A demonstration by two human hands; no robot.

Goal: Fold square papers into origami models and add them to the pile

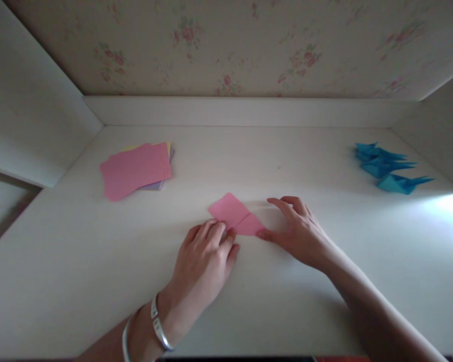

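A folded piece of pink paper lies on the white tabletop, with a crease line running across its right part. My left hand rests on the lower left of the paper, its fingers curled and pressing it down; they hide that edge. At the paper's right corner, the thumb of my right hand touches the tip. The other fingers of that hand are stretched out above the table, apart from the thumb.
To the left lies a stack of pink paper sheets, with yellow and purple sheets showing beneath. Several blue folded paper figures sit in a row at the right. A white ledge and floral wallpaper border the table's back.
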